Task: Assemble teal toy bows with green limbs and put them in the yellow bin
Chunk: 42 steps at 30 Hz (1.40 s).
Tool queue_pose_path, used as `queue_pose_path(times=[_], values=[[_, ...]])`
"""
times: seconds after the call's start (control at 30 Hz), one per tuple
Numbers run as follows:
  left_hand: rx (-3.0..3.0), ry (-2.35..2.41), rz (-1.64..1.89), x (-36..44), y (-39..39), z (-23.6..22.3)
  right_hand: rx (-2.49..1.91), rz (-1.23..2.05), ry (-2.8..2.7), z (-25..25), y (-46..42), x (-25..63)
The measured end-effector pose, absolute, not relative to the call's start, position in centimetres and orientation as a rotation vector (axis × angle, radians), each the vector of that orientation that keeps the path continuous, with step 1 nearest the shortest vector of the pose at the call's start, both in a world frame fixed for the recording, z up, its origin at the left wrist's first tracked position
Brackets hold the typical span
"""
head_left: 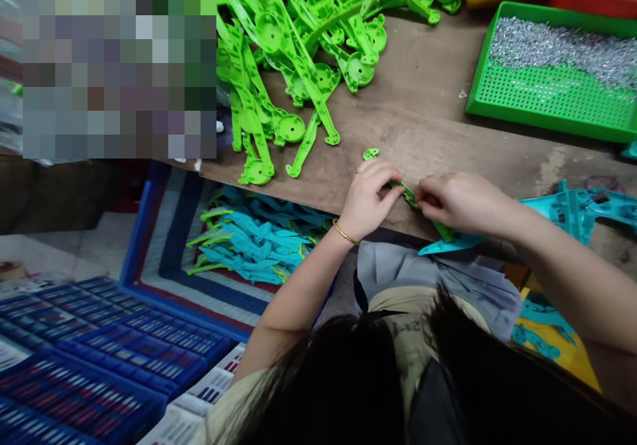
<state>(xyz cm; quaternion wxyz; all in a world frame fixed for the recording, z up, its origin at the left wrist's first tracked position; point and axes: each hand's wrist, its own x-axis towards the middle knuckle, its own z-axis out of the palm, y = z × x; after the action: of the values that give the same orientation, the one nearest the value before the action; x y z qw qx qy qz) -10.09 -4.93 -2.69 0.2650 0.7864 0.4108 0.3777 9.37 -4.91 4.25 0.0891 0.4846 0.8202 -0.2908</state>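
Note:
My left hand (371, 190) pinches one end of a small green plastic part (409, 195) at the table's front edge. Fingers of my right hand (455, 199) are closed at the other end of that part; whether they hold something smaller is hidden. Under my right hand lies a turquoise plastic piece (452, 243) with a green section, and more of a turquoise moulded body (572, 209) with thin wires shows to the right. A loose small green part (371, 154) rests on the wood just beyond my left hand.
Long green plastic arms (308, 67) lie heaped at the back left. A green perforated tray (540, 97) of silvery screws (547, 44) stands at the right, near yellow and red bins. Below the table, a blue crate (137, 246) contains turquoise-and-green pieces (253, 246).

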Motion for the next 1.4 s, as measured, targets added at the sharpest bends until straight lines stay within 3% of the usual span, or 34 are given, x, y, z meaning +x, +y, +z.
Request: queue_pose_path(times=[0.17, 0.43, 0.63, 0.8, 0.93, 1.4], values=[[2.136, 1.078, 0.932, -10.3, -4.8, -2.7, 1.408, -0.979, 2.455, 4.4, -3.9, 9.8], [2.152, 1.114, 0.986, -10.0, -4.9, -3.0, 1.807, -0.861, 2.291, 4.1, -5.3, 10.1], [2.147, 1.174, 0.909, -9.9, -5.1, -2.7, 2.087, -1.290, 2.271, 3.7, -5.8, 9.2], [2.146, 1.168, 0.946, -9.7, -5.2, -2.9, 2.058, -1.771, 2.207, 3.1, -5.4, 8.7], [2.159, 1.176, 0.951, -9.7, -5.2, -3.0, 2.023, -1.908, 2.098, 2.9, -4.8, 8.7], [2.156, 1.181, 0.944, -9.6, -5.2, -3.0, 2.003, -0.945, 2.223, 3.8, -5.8, 9.7]])
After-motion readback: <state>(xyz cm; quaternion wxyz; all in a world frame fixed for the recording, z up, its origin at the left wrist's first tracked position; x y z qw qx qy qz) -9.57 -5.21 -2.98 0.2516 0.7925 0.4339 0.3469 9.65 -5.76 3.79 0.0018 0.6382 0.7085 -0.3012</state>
